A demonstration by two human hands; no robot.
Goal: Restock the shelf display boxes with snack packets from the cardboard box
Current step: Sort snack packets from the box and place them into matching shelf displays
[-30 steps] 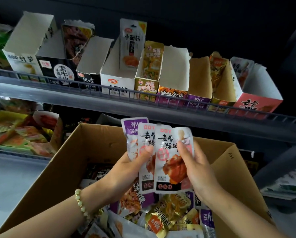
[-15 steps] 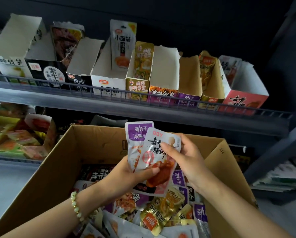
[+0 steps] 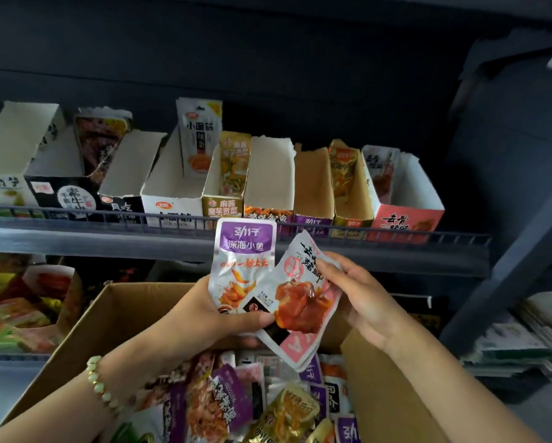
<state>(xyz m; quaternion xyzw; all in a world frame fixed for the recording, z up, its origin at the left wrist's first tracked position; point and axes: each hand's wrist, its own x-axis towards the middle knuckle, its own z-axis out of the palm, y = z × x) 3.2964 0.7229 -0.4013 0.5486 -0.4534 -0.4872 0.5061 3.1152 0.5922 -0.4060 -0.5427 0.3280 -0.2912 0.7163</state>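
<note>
Scanning from 9 o'clock, we log the cardboard box under the shelf, with loose snack packets heaped inside at 6 o'clock. Left hand at centre: thumb pressed across the lower fronts, other fingers curled behind. It pinches the purple-topped packet upright plus the bottom end of the pink packets. Those pink packets are a thin stack, tilted toward 1 o'clock and overlapping the purple one. Right hand at their 3 o'clock: fingertips pinch the stack's upper right edge, palm off it.

Risks, our read:
- **Shared pinch:** two kinds sit in one left pinch. If the right hand pulls the pink packets out, the purple-topped packet may slide with them or drop into the box.
- **Weak right grip:** the film is glossy and the hold is edge-only, so the stack could fan and shed a packet.
- **Sorting error:** the purple display box at 12 o'clock and the pink display box at 1 o'clock are near neighbours with torn, leaning walls.
- **Crowding:** the pink box has at least one packet standing at its back, and new ones shoved in could knock it flat.
- **Snag:** the shelf rail runs in front of the boxes, so a low lift would catch the packets on it.
</note>
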